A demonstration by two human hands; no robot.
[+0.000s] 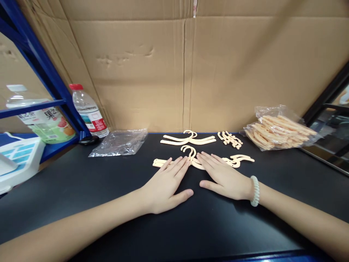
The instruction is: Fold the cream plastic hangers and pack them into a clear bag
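Observation:
My left hand [166, 183] lies flat on the black tabletop, fingers stretched out and thumb apart. Its fingertips rest over the left part of a cream-coloured plastic hanger [188, 149], whose double hook pokes out between my hands. Opposite it, my right hand [225, 178] is also flat with fingers extended, covering part of the hanger's right side. To the right of those fingers, curved cream pieces [241, 158] stick out. Farther back lies a second cream hanger [188, 139] with two stacked arms. Beside it is a small pile of curved cream hook pieces [230, 140].
A clear bag of cream hanger parts [280, 129] sits at the back right. A flat clear plastic bag [120, 142] and a red-capped bottle [88, 111] are at the left, by a blue rack [54, 65]. Cardboard [136, 72] stands behind the table.

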